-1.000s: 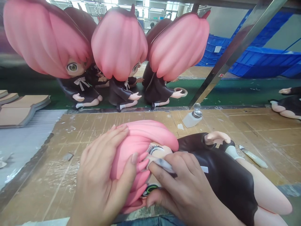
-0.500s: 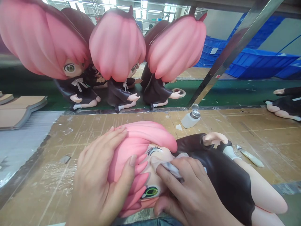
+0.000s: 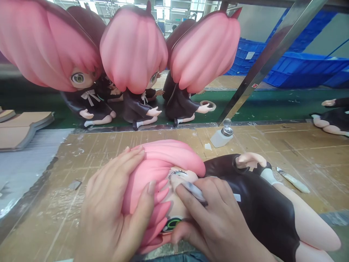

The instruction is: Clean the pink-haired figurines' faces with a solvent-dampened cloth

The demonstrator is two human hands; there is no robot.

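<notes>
A large figure with pink hair [image 3: 169, 153] and a black dress [image 3: 261, 203] lies on its back on the table, its head toward my left. My left hand [image 3: 114, 203] rests on the hair, fingers stretched out and thumb apart. In my right hand [image 3: 218, 214] is a bunched white cloth [image 3: 195, 191], wrapped at the fingertips and pressed to the figure's face between the eyes. Part of the green eye [image 3: 171, 224] shows below that hand; the other eye [image 3: 178, 174] is partly covered. The mouth is hidden.
Several pink-haired figures [image 3: 133, 47] kneel on the green surface behind. A white pump bottle [image 3: 222, 138] with its lid up and a small tube [image 3: 294, 181] stand and lie on the cardboard-covered table [image 3: 89, 145]. A metal post [image 3: 267, 54] slants at right, before blue crates [image 3: 305, 69].
My right hand and the cloth have shifted slightly on the face, and its thumb has moved left over the green eye. My left hand stays on the hair.
</notes>
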